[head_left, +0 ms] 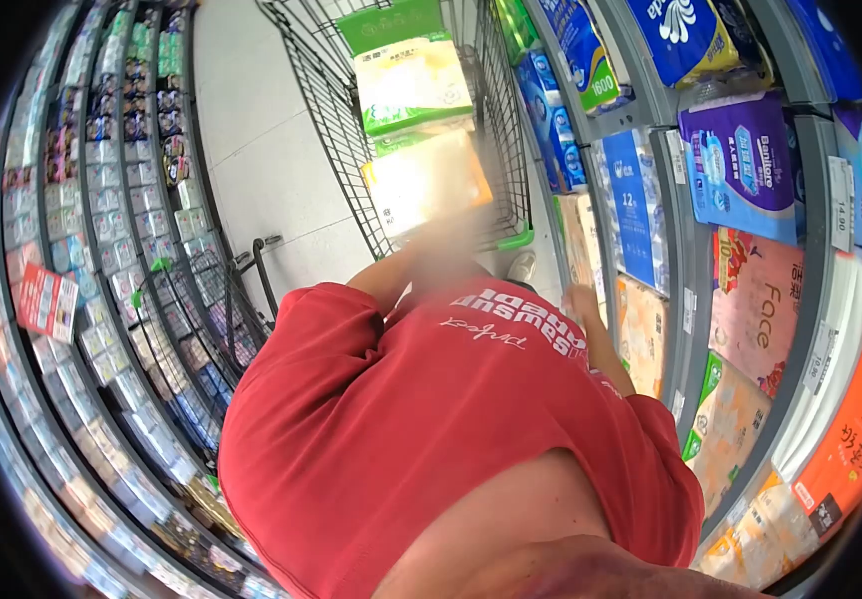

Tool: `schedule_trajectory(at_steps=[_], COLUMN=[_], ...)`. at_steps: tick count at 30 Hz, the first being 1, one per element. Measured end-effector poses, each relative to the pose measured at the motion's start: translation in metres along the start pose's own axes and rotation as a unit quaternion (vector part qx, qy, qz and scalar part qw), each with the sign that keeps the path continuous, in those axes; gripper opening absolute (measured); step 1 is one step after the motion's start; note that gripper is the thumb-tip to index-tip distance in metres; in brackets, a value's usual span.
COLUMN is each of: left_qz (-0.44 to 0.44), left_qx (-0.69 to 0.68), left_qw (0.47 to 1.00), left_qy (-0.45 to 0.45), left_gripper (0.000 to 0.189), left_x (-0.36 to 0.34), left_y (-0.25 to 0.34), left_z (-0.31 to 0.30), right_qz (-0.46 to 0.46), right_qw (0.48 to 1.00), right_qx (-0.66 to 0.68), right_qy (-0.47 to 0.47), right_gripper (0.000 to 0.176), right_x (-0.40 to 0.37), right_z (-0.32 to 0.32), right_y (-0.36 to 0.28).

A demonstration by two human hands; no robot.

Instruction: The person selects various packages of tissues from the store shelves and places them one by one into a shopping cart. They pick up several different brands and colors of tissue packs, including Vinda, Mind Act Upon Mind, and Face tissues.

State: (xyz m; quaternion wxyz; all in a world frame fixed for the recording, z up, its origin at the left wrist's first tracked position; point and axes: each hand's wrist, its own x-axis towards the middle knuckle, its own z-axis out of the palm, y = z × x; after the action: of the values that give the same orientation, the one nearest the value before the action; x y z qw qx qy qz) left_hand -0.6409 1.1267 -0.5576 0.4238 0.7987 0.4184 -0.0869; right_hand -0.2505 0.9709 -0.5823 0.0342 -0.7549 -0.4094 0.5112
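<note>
My left hand (449,245), smeared by motion, reaches forward over the near edge of a white and orange tissue pack (416,185) in the shopping cart (343,130). Whether it grips the pack cannot be made out. Beyond that pack lies a larger green and white tissue pack (411,80), washed out by glare. On the other side, my right hand (583,307) is raised beside the shelf, close to the beige and orange packs. Its fingers look stretched out, and nothing shows in them.
Shelves of tissue packs line the right, with a purple pack (740,165), a pink pack (755,309) and a blue and white pack (632,210). On the left stand long shelves (101,240) of small goods, a red sign (46,304) and a dark wire basket (196,319). Grey floor tiles (251,110) lie between.
</note>
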Motion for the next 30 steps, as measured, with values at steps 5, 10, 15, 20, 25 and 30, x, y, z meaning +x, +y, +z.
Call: schedule_trajectory(at_steps=[5, 10, 15, 20, 25, 30], left_qz=[0.032, 0.073, 0.248, 0.476, 0.64, 0.643], left_qx=[0.037, 0.107, -0.063, -0.064, -0.067, -0.203], left_qw=[0.996, 0.984, 0.966, 0.864, 0.718, 0.677], left_qy=[-0.08, -0.124, 0.029, 0.151, 0.266, 0.295], left_gripper=[0.053, 0.052, 0.036, 0.035, 0.031, 0.043], left_x=[0.017, 0.04, 0.078, 0.075, 0.041, 0.044], left_y=[-0.051, 0.046, 0.146, 0.306, 0.473, 0.577], left_z=[0.02, -0.082, -0.175, -0.263, -0.317, -0.332], right_qz=[-0.041, -0.183, -0.177, -0.189, -0.28, -0.194], right_qw=[0.963, 0.965, 0.914, 0.859, 0.65, 0.326], right_qx=[0.255, 0.031, 0.086, 0.088, 0.068, 0.021], right_qy=[0.072, 0.186, 0.356, 0.468, 0.704, 0.925], right_gripper=[0.027, 0.03, 0.031, 0.024, 0.021, 0.041], right_x=[-0.011, -0.036, -0.108, -0.216, -0.345, -0.422], right_z=[0.005, -0.01, -0.065, -0.152, -0.237, -0.312], right_y=[-0.14, -0.168, -0.178, -0.201, -0.195, -0.154])
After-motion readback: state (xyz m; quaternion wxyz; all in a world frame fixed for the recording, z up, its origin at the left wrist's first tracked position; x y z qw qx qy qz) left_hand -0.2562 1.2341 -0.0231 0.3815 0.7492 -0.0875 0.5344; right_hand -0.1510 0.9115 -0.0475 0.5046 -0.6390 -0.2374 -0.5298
